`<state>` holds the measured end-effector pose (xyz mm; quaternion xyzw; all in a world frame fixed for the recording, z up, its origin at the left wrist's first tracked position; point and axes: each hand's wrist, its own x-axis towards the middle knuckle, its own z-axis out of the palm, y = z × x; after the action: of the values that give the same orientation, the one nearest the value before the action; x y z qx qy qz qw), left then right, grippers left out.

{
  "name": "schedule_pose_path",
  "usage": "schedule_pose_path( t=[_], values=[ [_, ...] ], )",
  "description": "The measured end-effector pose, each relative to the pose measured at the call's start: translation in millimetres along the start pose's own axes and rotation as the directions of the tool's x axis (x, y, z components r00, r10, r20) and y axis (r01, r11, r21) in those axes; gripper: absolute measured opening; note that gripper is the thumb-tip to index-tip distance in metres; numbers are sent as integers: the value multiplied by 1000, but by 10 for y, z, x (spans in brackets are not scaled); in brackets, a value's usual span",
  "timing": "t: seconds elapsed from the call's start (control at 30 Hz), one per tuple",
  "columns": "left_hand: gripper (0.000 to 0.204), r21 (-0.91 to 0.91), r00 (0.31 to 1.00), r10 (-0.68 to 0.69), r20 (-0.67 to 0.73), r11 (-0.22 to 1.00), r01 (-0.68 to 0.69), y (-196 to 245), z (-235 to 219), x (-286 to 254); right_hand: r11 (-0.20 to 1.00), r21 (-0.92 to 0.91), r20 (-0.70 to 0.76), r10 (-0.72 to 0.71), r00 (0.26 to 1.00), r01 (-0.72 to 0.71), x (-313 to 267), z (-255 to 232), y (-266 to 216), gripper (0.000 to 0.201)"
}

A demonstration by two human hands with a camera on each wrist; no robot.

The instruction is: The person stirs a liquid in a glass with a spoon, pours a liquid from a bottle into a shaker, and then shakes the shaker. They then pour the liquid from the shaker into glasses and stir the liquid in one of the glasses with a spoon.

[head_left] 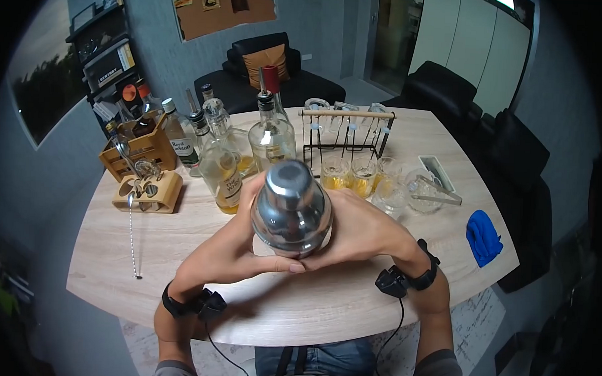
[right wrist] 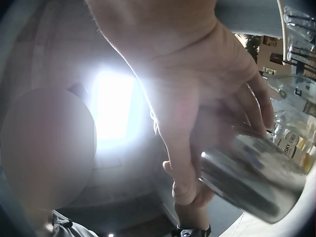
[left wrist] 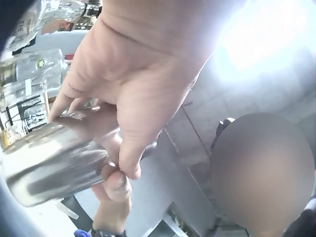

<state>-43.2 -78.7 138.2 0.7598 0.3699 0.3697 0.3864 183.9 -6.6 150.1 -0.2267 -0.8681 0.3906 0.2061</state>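
Both hands hold a steel cocktail shaker above the near middle of the table, its domed top and cap toward the head camera. My left hand grips it from the left side and my right hand from the right. The thumbs meet at the near side of the shaker. In the left wrist view, the fingers of the left hand curve around the shiny body. The right wrist view has the right hand on the same metal body. Most far-side fingers are hidden.
Several liquor bottles stand just beyond the hands, a wooden bottle crate farther left. A bar tool holder with a long spoon is at left. Glasses, a glass rack, tongs and a blue cloth sit rightward.
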Motion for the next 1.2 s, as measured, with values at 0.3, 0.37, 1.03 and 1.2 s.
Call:
schedule_pose_path(
  t=[0.3, 0.37, 1.03, 1.2],
  values=[
    [122, -64, 1000, -8, -17, 998, 7, 26, 28, -15, 995, -34, 80, 99, 992, -97, -12, -89, -161, 99],
    [121, -135, 999, -33, -21, 990, 30, 68, 35, -22, 981, -41, 157, 194, 968, -189, -11, -79, -142, 101],
    [126, 332, 989, 144, 44, 931, -151, 19, -64, -8, 991, -51, -99, -131, 986, 127, 12, -3, -26, 92],
    [123, -139, 999, -27, 22, 990, 30, 35, -29, -28, 995, -54, 43, 83, 996, -81, -46, -29, -136, 82]
  ],
)
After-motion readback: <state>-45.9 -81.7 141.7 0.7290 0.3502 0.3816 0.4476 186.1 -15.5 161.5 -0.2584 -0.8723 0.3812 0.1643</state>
